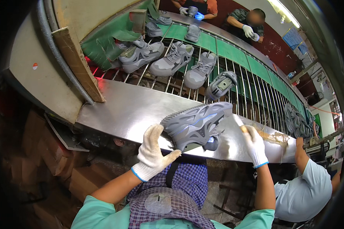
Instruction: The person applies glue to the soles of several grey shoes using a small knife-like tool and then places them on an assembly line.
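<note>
A grey sneaker (197, 124) is tilted over on the steel ledge, its sole edge up and its toe pointing right. My left hand (153, 152), in a white knit glove with a blue cuff, grips it at the heel end, thumb by the collar. In my gloved right hand (255, 145) is a brush (239, 124) with a pale tip and a brownish handle, held just right of the sneaker's toe. A small gap separates the brush tip from the sneaker.
Several grey sneakers (174, 59) stand on the metal-rod conveyor (252, 91) beyond the steel ledge (114, 114). Two people (197, 7) in gloves work across it. A person in a light blue shirt (304, 191) sits at right. Cardboard boxes (84, 179) lie below left.
</note>
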`<move>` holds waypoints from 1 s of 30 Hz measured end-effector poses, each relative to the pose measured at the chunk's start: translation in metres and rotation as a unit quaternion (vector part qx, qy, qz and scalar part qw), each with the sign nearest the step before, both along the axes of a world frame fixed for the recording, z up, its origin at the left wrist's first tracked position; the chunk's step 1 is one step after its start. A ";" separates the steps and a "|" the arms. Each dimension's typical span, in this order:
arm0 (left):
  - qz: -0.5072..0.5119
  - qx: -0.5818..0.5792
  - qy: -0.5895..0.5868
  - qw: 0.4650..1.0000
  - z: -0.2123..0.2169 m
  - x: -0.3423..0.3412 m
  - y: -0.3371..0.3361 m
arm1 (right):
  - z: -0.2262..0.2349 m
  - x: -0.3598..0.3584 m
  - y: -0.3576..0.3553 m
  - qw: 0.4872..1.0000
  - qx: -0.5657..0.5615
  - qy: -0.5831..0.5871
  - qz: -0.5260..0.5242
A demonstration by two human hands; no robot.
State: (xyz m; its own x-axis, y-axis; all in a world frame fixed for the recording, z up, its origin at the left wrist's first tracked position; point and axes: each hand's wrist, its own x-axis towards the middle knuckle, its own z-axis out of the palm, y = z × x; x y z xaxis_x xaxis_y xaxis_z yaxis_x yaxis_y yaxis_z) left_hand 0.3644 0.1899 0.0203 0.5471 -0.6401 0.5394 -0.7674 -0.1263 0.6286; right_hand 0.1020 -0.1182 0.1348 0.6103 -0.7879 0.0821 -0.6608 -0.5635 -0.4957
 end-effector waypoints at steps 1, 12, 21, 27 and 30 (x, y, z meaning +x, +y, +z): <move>-0.011 -0.005 -0.009 1.000 0.002 0.002 -0.004 | 0.026 0.029 0.030 0.998 -0.011 0.037 0.057; -0.065 0.267 0.075 0.959 0.071 0.031 -0.056 | 0.074 0.163 0.056 0.901 0.076 0.300 0.303; -0.096 0.271 0.023 0.958 0.086 0.057 -0.055 | 0.056 0.147 0.077 0.958 0.056 0.182 0.214; -0.119 0.278 0.004 0.953 0.093 0.058 -0.059 | 0.041 0.105 0.050 0.984 -0.003 0.160 0.084; -0.128 0.287 -0.010 0.949 0.097 0.061 -0.064 | 0.045 0.098 0.052 0.982 -0.048 0.161 0.088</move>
State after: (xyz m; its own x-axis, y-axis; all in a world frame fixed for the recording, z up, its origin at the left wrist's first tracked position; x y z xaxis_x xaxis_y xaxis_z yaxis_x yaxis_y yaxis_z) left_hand 0.4259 0.1263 0.1173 0.3283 -0.9419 0.0709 -0.8298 -0.2518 0.4981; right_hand 0.2004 -0.0660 0.1796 0.7426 -0.6662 -0.0686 -0.6629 -0.7166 -0.2169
